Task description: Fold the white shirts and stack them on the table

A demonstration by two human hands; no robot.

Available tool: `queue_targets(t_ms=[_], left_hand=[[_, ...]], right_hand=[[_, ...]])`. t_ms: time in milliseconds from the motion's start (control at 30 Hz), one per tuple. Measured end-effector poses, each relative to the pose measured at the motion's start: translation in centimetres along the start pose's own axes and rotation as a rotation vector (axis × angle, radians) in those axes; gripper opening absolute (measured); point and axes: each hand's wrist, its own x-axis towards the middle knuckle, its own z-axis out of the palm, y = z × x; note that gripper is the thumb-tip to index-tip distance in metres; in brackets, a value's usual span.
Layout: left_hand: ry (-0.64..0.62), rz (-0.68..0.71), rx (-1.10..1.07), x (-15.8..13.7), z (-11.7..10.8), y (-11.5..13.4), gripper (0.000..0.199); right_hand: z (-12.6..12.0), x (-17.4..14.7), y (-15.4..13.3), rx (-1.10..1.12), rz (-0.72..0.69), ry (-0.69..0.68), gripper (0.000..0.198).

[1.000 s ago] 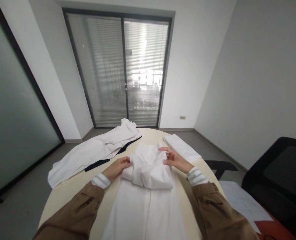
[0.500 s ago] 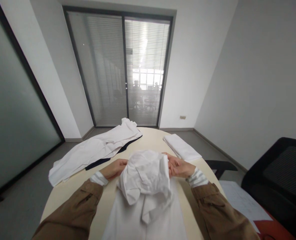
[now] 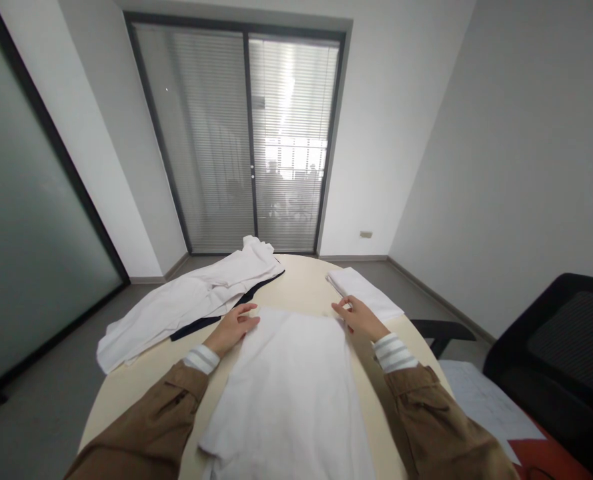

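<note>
A white garment (image 3: 296, 393) lies spread on the table in front of me, its far edge fairly straight and its near part running out of view. My left hand (image 3: 232, 328) rests by its far left corner, fingers loosely apart, fingertips at the cloth's edge. At the far right corner is my right hand (image 3: 360, 319), fingers slightly bent and apart, holding nothing that I can see. Just beyond that hand sits a folded white cloth (image 3: 369, 293).
More white clothing (image 3: 176, 303) is heaped along the left of the round, cream table (image 3: 303, 277), with a dark garment (image 3: 196, 327) partly under it. A black chair (image 3: 561, 353) stands on the right, near papers (image 3: 486, 400) and something red (image 3: 551, 460).
The bunched upper part of the garment has come down flat toward me. Both hands have let go of the cloth, and their fingers have loosened.
</note>
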Motion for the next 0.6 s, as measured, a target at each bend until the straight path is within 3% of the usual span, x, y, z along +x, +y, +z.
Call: queue_targets(t_ms=[67, 133, 267, 433, 600], left_hand=[[0.037, 0.013, -0.036, 0.2, 0.3, -0.3, 0.062], [0.036, 0.032, -0.082, 0.3, 0.4, -0.7, 0.063], [-0.094, 0.007, -0.224, 0.4, 0.4, -1.4, 0.067], [-0.113, -0.089, -0.301, 0.0, 0.6, -1.0, 0.077], [-0.212, -0.118, -0.408, -0.7, 1.0, 0.0, 0.077]], right_hand=[[0.0, 0.2, 0.6, -0.149, 0.073, 0.072, 0.048], [0.0, 0.2, 0.8, -0.169, 0.120, 0.003, 0.052], [0.6, 0.1, 1.0, -0.012, 0.139, -0.122, 0.057], [1.5, 1.4, 2.4, 0.205, 0.121, -0.144, 0.045], [2.9, 3.2, 4.4, 0.383, 0.097, -0.088, 0.034]])
